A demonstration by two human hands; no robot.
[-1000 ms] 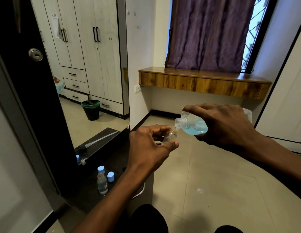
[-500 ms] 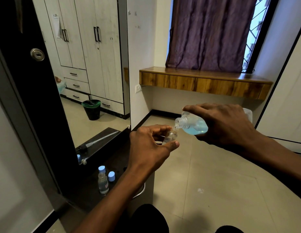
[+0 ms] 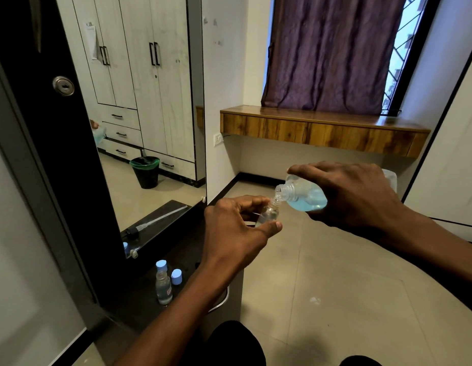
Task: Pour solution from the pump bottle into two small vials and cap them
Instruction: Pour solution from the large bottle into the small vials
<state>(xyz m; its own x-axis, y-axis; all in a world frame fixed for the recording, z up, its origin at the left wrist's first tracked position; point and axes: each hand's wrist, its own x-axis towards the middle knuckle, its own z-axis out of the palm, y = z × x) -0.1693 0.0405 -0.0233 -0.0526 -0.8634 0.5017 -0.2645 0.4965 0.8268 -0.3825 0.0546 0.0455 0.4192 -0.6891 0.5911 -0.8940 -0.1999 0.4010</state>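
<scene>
My right hand [image 3: 353,196] grips a clear bottle [image 3: 303,196] with its pump removed, tipped on its side, pale blue liquid pooled in its lower half. Its threaded neck touches the mouth of a small open vial [image 3: 268,213], which my left hand [image 3: 235,231] pinches between thumb and fingers, held in the air above the floor. On the dark ledge [image 3: 140,291] at lower left stands a second vial [image 3: 163,285] with a blue cap on it. A loose blue cap [image 3: 176,276] lies just right of it.
A tall mirror [image 3: 150,114] rises behind the ledge and reflects wardrobes and a black bin. The removed pump with its tube shows in the reflection near the mirror's base. A wooden shelf [image 3: 322,130] under a purple curtain crosses the far wall. Beige floor tiles lie below my hands.
Both hands hold nearly the same pose; the bottle stays tipped against the vial's mouth. The view has barely shifted.
</scene>
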